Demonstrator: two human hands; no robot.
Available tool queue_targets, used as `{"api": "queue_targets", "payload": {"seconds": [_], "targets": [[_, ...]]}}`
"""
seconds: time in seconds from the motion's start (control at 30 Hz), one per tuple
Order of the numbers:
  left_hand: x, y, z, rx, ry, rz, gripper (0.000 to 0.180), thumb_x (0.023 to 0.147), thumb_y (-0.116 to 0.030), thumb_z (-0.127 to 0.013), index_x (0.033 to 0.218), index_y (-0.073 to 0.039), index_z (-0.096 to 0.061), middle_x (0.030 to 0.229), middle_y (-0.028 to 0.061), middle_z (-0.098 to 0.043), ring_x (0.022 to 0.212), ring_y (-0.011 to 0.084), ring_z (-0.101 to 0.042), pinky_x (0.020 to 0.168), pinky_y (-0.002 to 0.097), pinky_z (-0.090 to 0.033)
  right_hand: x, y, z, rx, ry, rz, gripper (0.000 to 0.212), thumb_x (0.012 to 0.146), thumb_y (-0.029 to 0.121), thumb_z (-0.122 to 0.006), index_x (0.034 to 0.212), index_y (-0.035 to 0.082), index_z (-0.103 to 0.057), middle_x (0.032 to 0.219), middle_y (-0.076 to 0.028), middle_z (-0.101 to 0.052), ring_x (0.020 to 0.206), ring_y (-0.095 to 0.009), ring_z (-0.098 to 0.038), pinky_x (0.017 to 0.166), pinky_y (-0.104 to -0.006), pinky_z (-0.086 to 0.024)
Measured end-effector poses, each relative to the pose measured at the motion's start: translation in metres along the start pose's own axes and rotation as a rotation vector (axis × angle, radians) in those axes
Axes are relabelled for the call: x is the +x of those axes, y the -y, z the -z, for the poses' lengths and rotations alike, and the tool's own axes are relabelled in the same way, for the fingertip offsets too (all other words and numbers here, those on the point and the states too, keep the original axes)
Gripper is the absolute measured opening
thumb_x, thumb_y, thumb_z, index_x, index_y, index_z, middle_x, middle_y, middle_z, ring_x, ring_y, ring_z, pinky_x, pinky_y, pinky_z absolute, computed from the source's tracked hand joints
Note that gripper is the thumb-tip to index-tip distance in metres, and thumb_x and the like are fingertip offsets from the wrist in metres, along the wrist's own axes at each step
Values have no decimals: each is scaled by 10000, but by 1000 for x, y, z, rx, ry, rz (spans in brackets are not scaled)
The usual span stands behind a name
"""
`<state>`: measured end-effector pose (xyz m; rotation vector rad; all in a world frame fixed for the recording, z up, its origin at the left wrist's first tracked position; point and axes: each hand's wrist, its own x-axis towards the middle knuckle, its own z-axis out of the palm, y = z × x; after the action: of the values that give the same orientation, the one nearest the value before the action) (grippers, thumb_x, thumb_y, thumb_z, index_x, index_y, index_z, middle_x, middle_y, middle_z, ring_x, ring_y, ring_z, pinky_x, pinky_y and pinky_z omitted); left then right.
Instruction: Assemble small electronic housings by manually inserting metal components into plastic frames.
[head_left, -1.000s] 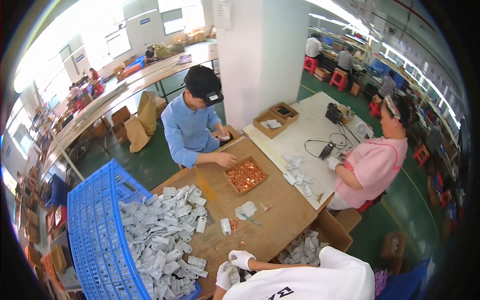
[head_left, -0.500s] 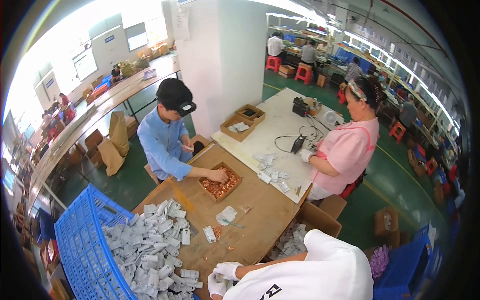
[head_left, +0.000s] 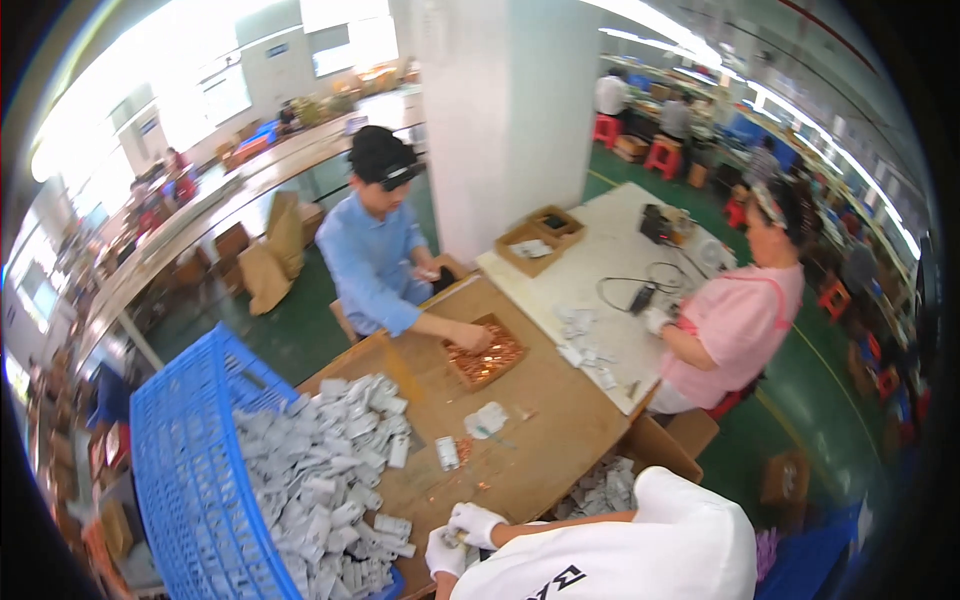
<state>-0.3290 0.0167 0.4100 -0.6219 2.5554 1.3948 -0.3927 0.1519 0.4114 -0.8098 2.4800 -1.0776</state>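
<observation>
At the bottom of the view, both my hands wear white gloves and are brought together over the near edge of the brown tabletop [head_left: 545,440]. My left hand [head_left: 444,553] is closed, its fingers curled toward the other. My right hand [head_left: 478,524] pinches in against it from above. A small pale piece shows between them, mostly hidden by the gloves, so its kind is unclear. Just left of my hands lies a large heap of grey-white plastic housings [head_left: 325,480]. One housing [head_left: 447,454] lies apart, beside a few small copper-coloured parts [head_left: 466,447].
A blue slatted crate [head_left: 190,470] stands tipped behind the heap. Across the table, a person in blue [head_left: 365,250] reaches into a box of copper parts [head_left: 510,352]. A person in pink [head_left: 740,310] works at the white tabletop [head_left: 610,260]. A carton [head_left: 665,445] stands at the near right.
The whole view has shifted, so the scene sits further right and slightly lower. My hands remain together at the table edge; the co-worker's hand stays in the copper parts box.
</observation>
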Motion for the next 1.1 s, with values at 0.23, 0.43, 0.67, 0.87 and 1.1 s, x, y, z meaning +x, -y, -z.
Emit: {"api": "queue_targets", "payload": {"seconds": [0.23, 0.43, 0.67, 0.87, 1.1], "targets": [[-12, -13, 15, 50, 67, 110, 374, 728, -197, -757, 1067, -107, -626, 975, 136, -699, 925, 262, -683, 810, 357, -527, 2, -8, -21, 282, 49, -209, 303, 705, 41, -701, 978, 79, -575, 995, -129, -550, 957, -268, -559, 835, -352, -463], [-11, -15, 23, 82, 85, 98, 440, 713, -259, -779, 1092, -108, -615, 977, 105, -707, 913, 219, -691, 813, 331, -527, 11, -11, -8, 616, 251, -366, 466, 795, 89, -740, 1218, 4, -563, 1093, -112, -642, 1011, -198, -605, 887, -329, -492], [-13, -13, 25, 171, 101, -26, 229, 877, -188, -620, 1056, -47, -641, 1045, 160, -666, 980, 268, -639, 829, 379, -519, 11, -27, -17, 714, 411, -323, 191, 911, 251, -651, 1029, 122, -727, 933, -99, -695, 911, -189, -623, 870, -368, -490], [34, 14, 11, -109, -97, 27, 426, 690, -359, -768, 960, -61, -627, 970, 191, -676, 946, 328, -652, 820, 398, -499, 96, -143, -126, 321, 333, -12, 294, 825, 153, -653, 1111, 93, -685, 1004, -93, -701, 953, -191, -627, 864, -342, -486], [178, -62, 151, 182, -338, -348, 360, 710, -347, -735, 905, -55, -656, 923, 202, -677, 898, 342, -662, 778, 420, -510, 343, -47, -61, 282, 110, 331, 296, 832, 160, -648, 1118, 89, -680, 1000, -96, -699, 950, -190, -626, 864, -342, -485]]}}
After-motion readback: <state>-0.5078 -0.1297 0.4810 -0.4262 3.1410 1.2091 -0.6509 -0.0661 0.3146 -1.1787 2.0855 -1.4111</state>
